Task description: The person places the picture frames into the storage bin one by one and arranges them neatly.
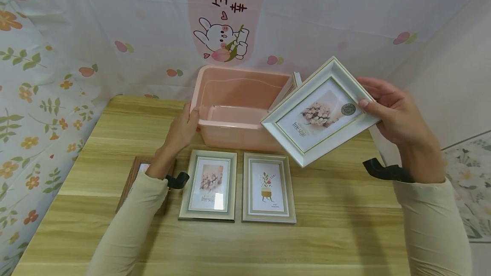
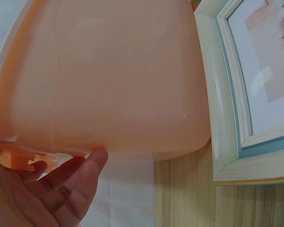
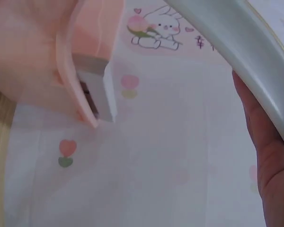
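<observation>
My right hand (image 1: 399, 112) grips the right edge of a white picture frame (image 1: 284, 125) with a flower print, tilted in the air over the right end of a pink plastic bin (image 1: 238, 137). In the right wrist view the frame's pale edge (image 3: 236, 42) lies against the fingers. My left hand (image 1: 180, 129) holds the bin's left rim, and in the left wrist view its fingers curl at the bin's wall (image 2: 123, 85). Inside the bin, another picture frame (image 1: 285, 90) leans at the right end, partly hidden behind the held one.
Flat on the wooden table (image 1: 326, 233) lie a cream picture frame (image 1: 232, 186) and a beige one with a plant print (image 1: 292, 199). A brown wooden frame (image 1: 132, 173) is partly covered by the left forearm. Behind the bin hangs a patterned cloth (image 1: 153, 24).
</observation>
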The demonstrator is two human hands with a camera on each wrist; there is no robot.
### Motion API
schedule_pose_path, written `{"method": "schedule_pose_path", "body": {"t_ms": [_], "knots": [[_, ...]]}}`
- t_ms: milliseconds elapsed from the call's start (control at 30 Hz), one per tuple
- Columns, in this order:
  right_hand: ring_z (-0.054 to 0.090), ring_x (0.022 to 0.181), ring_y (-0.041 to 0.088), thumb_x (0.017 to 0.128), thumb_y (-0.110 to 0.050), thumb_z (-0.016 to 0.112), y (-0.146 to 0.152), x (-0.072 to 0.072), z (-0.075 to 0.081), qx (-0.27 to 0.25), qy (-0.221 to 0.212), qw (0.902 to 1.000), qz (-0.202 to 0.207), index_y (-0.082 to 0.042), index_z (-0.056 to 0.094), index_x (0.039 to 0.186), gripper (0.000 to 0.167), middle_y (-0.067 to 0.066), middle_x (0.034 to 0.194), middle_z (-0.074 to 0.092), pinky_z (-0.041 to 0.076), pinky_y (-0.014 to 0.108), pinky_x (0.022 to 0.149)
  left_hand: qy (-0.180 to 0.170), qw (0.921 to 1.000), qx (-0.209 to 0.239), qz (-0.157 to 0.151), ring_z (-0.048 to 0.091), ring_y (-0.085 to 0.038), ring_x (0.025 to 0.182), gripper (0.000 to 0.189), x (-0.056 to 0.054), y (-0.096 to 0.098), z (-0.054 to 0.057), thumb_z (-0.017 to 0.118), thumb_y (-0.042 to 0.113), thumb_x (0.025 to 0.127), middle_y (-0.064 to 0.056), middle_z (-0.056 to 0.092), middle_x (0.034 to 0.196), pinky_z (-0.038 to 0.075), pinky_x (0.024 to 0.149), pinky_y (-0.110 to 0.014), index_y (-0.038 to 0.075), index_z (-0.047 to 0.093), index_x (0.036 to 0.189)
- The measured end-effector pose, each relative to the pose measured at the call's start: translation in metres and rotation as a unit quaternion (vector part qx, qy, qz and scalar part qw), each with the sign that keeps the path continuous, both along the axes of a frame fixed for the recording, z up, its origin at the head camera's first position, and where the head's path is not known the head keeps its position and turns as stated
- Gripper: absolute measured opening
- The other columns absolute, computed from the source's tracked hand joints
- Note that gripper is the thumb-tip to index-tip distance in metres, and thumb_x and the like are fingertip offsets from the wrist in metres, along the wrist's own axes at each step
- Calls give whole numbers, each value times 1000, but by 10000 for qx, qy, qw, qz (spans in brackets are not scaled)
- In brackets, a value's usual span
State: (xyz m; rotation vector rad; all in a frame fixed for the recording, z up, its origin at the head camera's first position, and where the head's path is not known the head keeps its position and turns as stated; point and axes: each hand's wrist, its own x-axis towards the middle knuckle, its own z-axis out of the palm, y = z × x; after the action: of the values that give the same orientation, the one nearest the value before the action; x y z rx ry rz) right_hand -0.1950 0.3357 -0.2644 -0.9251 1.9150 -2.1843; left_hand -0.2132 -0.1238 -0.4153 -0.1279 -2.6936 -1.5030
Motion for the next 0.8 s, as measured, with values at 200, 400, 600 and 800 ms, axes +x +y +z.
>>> {"method": "schedule_pose_path", "body": {"t_ms": [200, 400, 600, 800], "knots": [[68, 98, 30, 93, 24, 36, -10, -2, 4, -603, -398, 9972, -186, 11, 40, 142, 51, 23, 119, 62, 59, 38, 71, 45, 10000, -10, 34, 66, -40, 86, 54, -1, 0, -2, 24, 42, 104, -21, 64, 101, 46, 68, -39, 5, 41, 140], [65, 107, 31, 96, 18, 40, -20, -5, 6, -831, -639, 9923, -662, 4, 39, 146, 52, 22, 132, 53, 58, 40, 75, 73, 10000, 8, 20, 66, -39, 85, 52, -1, 0, -2, 25, 42, 105, -20, 64, 99, 46, 66, -38, 5, 41, 139], [60, 114, 31, 96, 14, 46, -31, -9, 7, -1028, -880, 9838, -1172, -2, 44, 146, 52, 21, 137, 47, 58, 40, 77, 84, 10000, 21, -15, 65, -38, 85, 53, -1, -1, -2, 24, 42, 105, -20, 63, 99, 46, 66, -38, 4, 41, 137], [61, 114, 31, 95, 15, 49, -42, -14, 5, -1350, -1175, 9727, -1478, -5, 48, 142, 51, 19, 137, 47, 58, 41, 78, 81, 9999, 81, -31, 66, -36, 85, 53, -2, -2, -3, 25, 42, 105, -20, 64, 104, 48, 69, -39, 4, 40, 140]]}}
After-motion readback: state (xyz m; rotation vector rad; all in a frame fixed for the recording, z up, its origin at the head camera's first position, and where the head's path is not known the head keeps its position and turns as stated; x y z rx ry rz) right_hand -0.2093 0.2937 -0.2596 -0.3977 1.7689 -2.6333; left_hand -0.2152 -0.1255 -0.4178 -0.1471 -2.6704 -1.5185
